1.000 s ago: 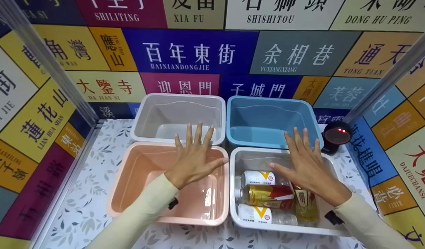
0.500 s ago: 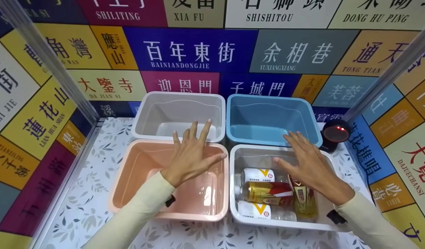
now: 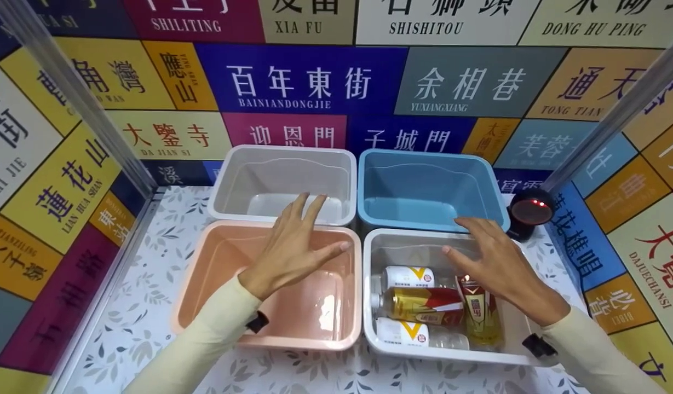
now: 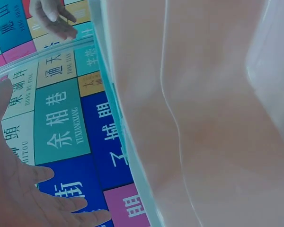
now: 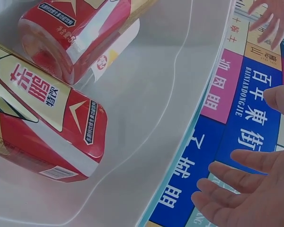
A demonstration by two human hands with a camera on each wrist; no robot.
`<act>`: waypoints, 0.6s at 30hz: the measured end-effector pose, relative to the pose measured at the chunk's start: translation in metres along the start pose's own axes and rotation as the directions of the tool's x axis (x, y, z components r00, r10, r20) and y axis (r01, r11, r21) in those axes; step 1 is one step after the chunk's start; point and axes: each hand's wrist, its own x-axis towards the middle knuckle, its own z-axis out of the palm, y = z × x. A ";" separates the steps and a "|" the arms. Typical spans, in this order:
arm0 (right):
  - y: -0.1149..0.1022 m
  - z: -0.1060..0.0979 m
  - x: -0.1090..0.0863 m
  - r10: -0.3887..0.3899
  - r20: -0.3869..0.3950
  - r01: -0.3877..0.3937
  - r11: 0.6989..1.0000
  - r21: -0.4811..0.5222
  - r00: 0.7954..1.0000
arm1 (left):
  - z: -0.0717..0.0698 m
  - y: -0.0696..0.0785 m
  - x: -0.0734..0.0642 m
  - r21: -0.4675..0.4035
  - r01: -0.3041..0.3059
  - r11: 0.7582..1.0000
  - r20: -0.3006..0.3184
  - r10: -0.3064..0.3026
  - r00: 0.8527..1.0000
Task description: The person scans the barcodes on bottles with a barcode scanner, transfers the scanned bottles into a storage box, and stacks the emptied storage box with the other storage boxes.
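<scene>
My left hand (image 3: 287, 249) hovers above the pink bin (image 3: 205, 284) with fingers spread, holding nothing; its fingers reach over the bin's back rim. Above the front-right white bin (image 3: 451, 355) hovers my right hand (image 3: 498, 265), fingers slightly bent and nothing in them. Inside that bin lie a gold-and-red drink bottle (image 3: 424, 305) on its side and a second gold-and-red bottle (image 3: 481, 320) at an angle to it. Two clear bottles with white labels, one behind (image 3: 408, 276) and one in front (image 3: 403, 332), lie there too. The right wrist view shows a red bottle (image 5: 47, 113) close up.
A pale grey bin (image 3: 287, 175) and a blue bin (image 3: 429, 183) stand behind the front pair, rims close together. A black round device (image 3: 532, 210) with red lights sits right of the blue bin. The leaf-patterned tabletop (image 3: 133, 284) meets sign-covered walls.
Both hands have drawn back slightly and apart, the left toward the lower left, the right toward the lower right. Their fingers are less spread than before. The bottles have stayed put.
</scene>
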 end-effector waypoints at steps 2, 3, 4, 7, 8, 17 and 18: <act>0.001 0.000 -0.001 0.007 0.001 -0.007 1.000 0.004 1.000 | -0.003 -0.001 -0.003 -0.004 0.009 1.000 0.003 -0.009 1.000; 0.002 -0.001 -0.001 0.009 -0.001 -0.009 1.000 0.007 1.000 | -0.004 -0.001 -0.004 -0.008 0.009 1.000 0.004 -0.009 1.000; 0.003 -0.001 -0.002 0.012 -0.002 -0.012 1.000 0.010 1.000 | -0.005 -0.002 -0.006 -0.014 0.008 1.000 0.004 -0.008 1.000; 0.005 -0.002 -0.005 0.016 -0.008 -0.016 1.000 0.015 1.000 | -0.008 -0.004 -0.011 -0.033 0.003 0.999 0.004 -0.003 1.000; 0.006 -0.003 -0.006 0.014 -0.012 -0.014 1.000 0.015 1.000 | -0.008 -0.005 -0.013 -0.040 0.002 0.999 0.003 -0.002 1.000; 0.010 -0.008 -0.012 0.046 -0.002 -0.046 0.998 0.034 0.999 | -0.015 -0.012 -0.030 -0.095 0.044 0.994 -0.029 -0.047 0.998; 0.011 -0.009 -0.013 0.053 0.004 -0.053 0.998 0.039 0.999 | -0.016 -0.012 -0.032 -0.101 0.043 0.994 -0.037 -0.047 0.998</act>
